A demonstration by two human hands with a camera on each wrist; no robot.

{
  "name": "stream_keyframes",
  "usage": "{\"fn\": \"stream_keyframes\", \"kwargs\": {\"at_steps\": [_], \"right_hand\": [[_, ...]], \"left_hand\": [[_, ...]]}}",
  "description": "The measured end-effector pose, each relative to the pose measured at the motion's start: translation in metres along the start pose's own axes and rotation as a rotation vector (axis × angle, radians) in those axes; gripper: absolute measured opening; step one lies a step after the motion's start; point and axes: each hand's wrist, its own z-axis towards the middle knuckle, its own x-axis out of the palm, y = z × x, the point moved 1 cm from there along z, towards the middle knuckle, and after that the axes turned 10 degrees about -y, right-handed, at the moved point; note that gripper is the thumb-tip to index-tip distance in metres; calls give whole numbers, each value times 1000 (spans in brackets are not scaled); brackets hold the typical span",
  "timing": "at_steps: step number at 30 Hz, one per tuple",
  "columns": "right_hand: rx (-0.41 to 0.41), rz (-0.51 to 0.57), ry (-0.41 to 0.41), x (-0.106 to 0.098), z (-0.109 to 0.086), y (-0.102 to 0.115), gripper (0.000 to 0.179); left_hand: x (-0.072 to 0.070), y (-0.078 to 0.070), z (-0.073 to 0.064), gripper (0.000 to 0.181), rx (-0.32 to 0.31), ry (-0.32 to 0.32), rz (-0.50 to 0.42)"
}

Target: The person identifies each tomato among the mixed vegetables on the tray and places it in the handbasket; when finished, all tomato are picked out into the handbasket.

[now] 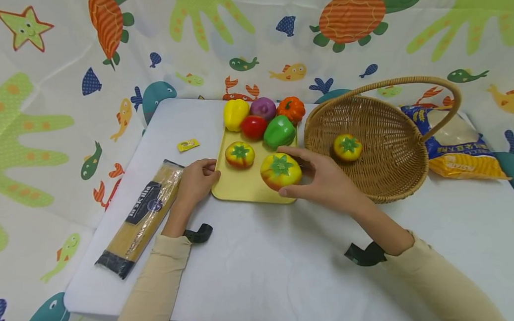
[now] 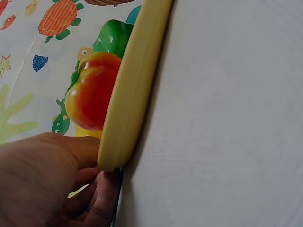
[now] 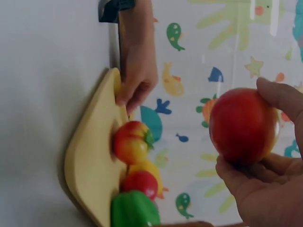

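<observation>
My right hand (image 1: 327, 178) holds a yellow-and-red tomato (image 1: 281, 171) with a green star-shaped top, thumb and fingers on its sides, above the right part of a yellow tray (image 1: 245, 187). In the right wrist view, the held tomato (image 3: 244, 126) shows its red underside, apart from the tray. My left hand (image 1: 197, 180) grips the tray's left edge; in the left wrist view its thumb is over the rim and its fingers are at the underside. A similar tomato (image 1: 240, 155) sits on the tray, and another tomato (image 1: 347, 147) lies in the wicker basket (image 1: 391, 166).
At the tray's far end are a yellow pepper (image 1: 236, 115), a purple vegetable (image 1: 263, 109), an orange pumpkin (image 1: 291, 109), a red tomato (image 1: 253, 127) and a green pepper (image 1: 279, 131). Pasta (image 1: 148, 208) and a small yellow packet (image 1: 188, 145) lie left; a blue-and-yellow bag (image 1: 457, 146) lies right.
</observation>
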Motion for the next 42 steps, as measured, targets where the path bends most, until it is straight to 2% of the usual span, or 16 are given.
{"fn": "stream_keyframes", "kwargs": {"at_steps": [7,11,18,22,30,35,38,42], "right_hand": [[-69,20,148,-41,-2,8,75],[-122,-20,173,-65,-1,7,73],[-155,48,261,-100,11,-9,74],[-146,54,329,-118,25,-26,74],[-150,-140,393,-142,49,-47,71],[-139,-123,450,-153,59,-51,71],[-102,-111,460,-160,62,-51,72],[-6,-211,415,-167,66,-51,70]], "left_hand": [[0,1,0,41,5,-6,-3],[0,1,0,41,2,-8,2],[-2,-1,0,40,7,-19,0],[-3,0,-1,40,2,-18,-4],[0,0,-2,41,-7,-8,-10],[2,0,-2,41,-14,-9,-3],[1,-1,-3,41,-16,-10,3],[0,0,-3,41,-9,-21,6]]}}
